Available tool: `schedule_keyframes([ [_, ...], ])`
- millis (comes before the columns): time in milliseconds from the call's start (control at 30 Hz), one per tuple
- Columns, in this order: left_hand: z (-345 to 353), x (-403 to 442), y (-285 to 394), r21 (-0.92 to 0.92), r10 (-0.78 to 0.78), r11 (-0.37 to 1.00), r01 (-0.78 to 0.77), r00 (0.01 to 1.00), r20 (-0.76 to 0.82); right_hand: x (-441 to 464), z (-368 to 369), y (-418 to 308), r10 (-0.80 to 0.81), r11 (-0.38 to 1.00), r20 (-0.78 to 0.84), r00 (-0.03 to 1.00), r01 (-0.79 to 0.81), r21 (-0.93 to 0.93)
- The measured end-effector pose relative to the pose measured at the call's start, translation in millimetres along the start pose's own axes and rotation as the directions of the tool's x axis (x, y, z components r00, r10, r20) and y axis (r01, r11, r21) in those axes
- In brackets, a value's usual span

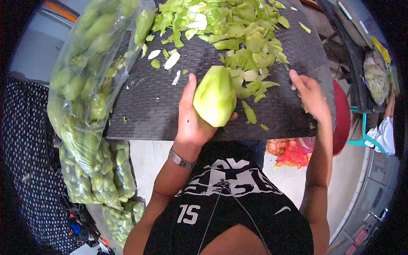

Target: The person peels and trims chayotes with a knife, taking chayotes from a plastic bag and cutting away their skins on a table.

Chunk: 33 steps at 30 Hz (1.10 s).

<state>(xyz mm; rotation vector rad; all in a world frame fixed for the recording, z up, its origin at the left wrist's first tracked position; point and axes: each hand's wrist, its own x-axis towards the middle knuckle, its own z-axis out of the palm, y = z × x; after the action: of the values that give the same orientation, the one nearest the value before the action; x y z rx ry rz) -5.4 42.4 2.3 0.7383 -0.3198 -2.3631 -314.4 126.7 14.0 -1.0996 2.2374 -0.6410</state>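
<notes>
Okay, left hand (192,121) palm up at the bench (153,117) edge, fingers partly open around the peeled fruit (214,100). Right hand (312,95) near the peels (250,40), fingers curled; can't tell what they grip. Shirt (229,208) has a swoosh; lettering's too warped. Peels cut off up top.

Nearer the wearer's body than the left fingers (233,116), a white number (188,213) that appears to read "15" marks a black jersey (263,216), with a white Nike swoosh (282,209) on the same garment, below the right fingers (301,83). Large white block lettering (229,180) crosses the jersey below the left fingers, its word unreadable among the folds.
</notes>
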Motion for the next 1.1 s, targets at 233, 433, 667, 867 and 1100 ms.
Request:
schedule_keyframes([
  [233,-6,1,1,0.097,0.113,0.989,-0.114,0.993,0.015,-56,50,-39,-0.316,0.925,0.09,0.944,0.286,0.252],
  [433,-10,6,1,-0.128,0.096,0.988,-0.083,0.99,0.103,-100,79,-76,-0.603,0.795,0.059,0.795,0.606,-0.041],
  [667,-3,-3,-2,-0.049,0.079,0.996,-0.074,0.989,0.124,-97,85,-82,-0.7,0.701,0.003,0.714,0.688,-0.188],
  [867,-31,-1,-11,-0.155,0.072,0.987,-0.035,0.968,0.239,-70,68,-68,-0.61,0.784,-0.042,0.791,0.595,-0.175],
  [1100,-4,3,-18,-0.285,0.005,0.957,0.05,0.982,0.189,-87,67,-80,-0.656,0.752,0.027,0.754,0.657,-0.048],
])
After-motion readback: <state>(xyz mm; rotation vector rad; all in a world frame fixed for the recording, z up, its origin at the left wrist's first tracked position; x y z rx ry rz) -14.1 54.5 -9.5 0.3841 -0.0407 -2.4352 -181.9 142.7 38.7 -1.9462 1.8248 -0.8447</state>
